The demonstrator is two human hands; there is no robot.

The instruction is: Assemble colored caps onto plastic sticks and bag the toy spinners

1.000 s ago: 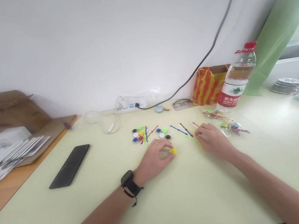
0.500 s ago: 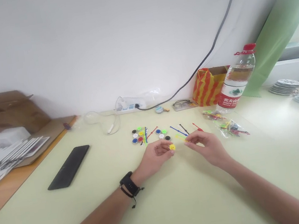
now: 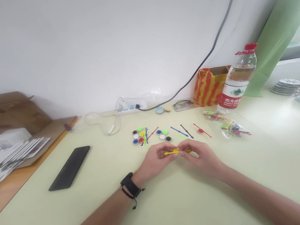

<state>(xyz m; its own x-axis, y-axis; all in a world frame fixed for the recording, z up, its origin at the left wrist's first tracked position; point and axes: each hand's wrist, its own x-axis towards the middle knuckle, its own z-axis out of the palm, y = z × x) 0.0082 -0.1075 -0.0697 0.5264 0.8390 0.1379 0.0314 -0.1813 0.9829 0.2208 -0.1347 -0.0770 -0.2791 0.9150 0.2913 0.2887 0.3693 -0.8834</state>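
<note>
Between the fingertips of my left hand (image 3: 157, 161) is a yellow disc (image 3: 175, 150). My right hand (image 3: 201, 156) pinches a yellow arrow strip (image 3: 169, 153), which lies across the disc and points left. Both hands touch at the fingertips, just above the table. Beyond them are a blue arrow strip (image 3: 179, 131), a black one (image 3: 186, 131) and a green one, partly covered. A red disc with a red arrow (image 3: 201, 131) rests to the right. Several coloured discs (image 3: 141, 140) and strips form a group at the left, with more discs (image 3: 162, 137) beside it.
A black flat case (image 3: 69, 168) lies at the left, near cartons and stacked white cards (image 3: 12, 157). Farther back are a power strip (image 3: 129, 106), a striped bag (image 3: 208, 87), a water bottle (image 3: 237, 80) and small plastic packs (image 3: 234, 128).
My right hand has moved left to meet my left hand, bringing the yellow arrow strip onto the yellow disc. The red disc and arrow are now uncovered.
</note>
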